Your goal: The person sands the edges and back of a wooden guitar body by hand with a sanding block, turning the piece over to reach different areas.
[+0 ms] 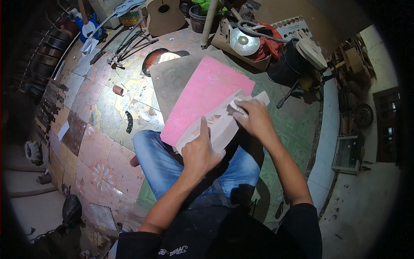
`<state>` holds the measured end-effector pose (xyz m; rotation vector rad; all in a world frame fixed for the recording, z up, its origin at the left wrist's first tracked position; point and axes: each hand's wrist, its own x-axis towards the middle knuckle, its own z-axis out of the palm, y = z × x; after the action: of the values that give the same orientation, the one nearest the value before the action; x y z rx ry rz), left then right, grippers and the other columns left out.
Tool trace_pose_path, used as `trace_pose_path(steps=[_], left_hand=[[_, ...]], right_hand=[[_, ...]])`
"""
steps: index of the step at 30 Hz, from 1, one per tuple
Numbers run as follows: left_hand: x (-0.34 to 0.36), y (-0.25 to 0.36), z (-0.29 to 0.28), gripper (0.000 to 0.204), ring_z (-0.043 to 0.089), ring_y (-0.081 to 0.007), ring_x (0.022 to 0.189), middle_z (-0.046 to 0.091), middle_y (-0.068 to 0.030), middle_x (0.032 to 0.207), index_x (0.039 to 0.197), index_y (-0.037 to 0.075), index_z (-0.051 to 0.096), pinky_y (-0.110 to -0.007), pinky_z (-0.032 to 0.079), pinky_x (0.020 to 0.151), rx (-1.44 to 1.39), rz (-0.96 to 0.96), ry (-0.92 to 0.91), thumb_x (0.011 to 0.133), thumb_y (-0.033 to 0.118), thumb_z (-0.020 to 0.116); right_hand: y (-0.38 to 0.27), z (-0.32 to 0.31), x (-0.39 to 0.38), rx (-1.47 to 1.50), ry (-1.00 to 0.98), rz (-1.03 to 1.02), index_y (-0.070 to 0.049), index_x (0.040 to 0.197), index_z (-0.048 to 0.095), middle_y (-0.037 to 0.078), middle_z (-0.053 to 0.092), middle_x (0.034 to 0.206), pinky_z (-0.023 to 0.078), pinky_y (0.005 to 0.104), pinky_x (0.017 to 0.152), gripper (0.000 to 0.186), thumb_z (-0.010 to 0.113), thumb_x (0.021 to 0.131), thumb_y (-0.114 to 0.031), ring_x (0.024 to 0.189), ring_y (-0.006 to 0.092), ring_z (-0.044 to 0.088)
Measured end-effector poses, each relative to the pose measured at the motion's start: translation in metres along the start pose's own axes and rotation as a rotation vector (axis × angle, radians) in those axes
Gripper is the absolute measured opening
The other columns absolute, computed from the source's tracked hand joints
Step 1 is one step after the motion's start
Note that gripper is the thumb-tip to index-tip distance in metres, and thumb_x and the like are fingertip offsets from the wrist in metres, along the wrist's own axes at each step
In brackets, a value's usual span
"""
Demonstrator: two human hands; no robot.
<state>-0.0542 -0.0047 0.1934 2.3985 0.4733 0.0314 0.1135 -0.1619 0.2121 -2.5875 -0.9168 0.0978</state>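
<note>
A pale, unpainted wooden guitar body (222,137) with cut-out cavities lies tilted across my lap, partly over a pink board (202,95). My left hand (201,151) holds its near side, index finger stretched along the top and thumb toward the near edge; the other fingers are partly hidden. Toward the body's far right end, my right hand (255,117) is closed on a small sanding block (233,106), with a light top and a darker underside. The block presses on the wood beside a cavity. My fingers cover part of it.
Beneath the pink board sits a grey sheet (172,80). A sunburst guitar body (157,58), a brown cup (117,90) and a dark curved piece (129,122) lie on the tiles. A cardboard box (254,62) and a black bucket (284,64) stand at the far right.
</note>
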Motion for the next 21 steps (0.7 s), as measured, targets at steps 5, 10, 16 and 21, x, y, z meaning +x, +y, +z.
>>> trace_pose_path(steps=[5,10,16,21], left_hand=[[0.005,-0.007,-0.007,0.113,0.074,-0.0376,0.078,0.076,-0.0172,0.098,0.155,-0.007,0.029,-0.047,0.059,0.069,-0.027,-0.024,0.034,0.065,0.033,0.084],[0.016,-0.01,-0.009,0.102,0.073,-0.0373,0.078,0.076,-0.0151,0.094,0.153,0.002,0.041,-0.048,0.058,0.069,-0.039,0.065,0.077,0.065,0.032,0.083],[0.027,-0.015,-0.029,0.071,0.072,-0.0384,0.085,0.075,-0.0181,0.101,0.133,0.02,0.068,-0.048,0.058,0.078,-0.099,0.096,-0.07,0.063,0.025,0.078],[0.031,-0.018,-0.03,0.069,0.072,-0.0389,0.087,0.075,-0.0179,0.1,0.132,0.019,0.068,-0.048,0.058,0.08,-0.136,0.116,-0.007,0.064,0.022,0.076]], right_hand=[[-0.057,-0.004,-0.039,0.23,-0.092,-0.236,-0.004,0.12,0.07,0.02,0.067,0.112,0.046,0.0465,0.1,0.045,0.079,0.081,-0.025,0.112,0.0388,0.059],[-0.001,0.034,-0.02,0.283,0.288,0.04,-0.002,0.119,0.069,0.019,0.062,0.104,0.048,0.0459,0.095,0.042,0.079,0.082,-0.021,0.104,0.0374,0.06],[-0.019,0.057,-0.035,0.424,0.328,0.033,-0.003,0.118,0.068,0.019,0.061,0.11,0.049,0.0432,0.092,0.037,0.077,0.086,-0.019,0.101,0.036,0.06],[-0.02,0.055,-0.026,0.462,0.349,0.013,-0.001,0.122,0.068,0.018,0.062,0.108,0.05,0.0425,0.094,0.042,0.078,0.086,-0.019,0.106,0.0345,0.063]])
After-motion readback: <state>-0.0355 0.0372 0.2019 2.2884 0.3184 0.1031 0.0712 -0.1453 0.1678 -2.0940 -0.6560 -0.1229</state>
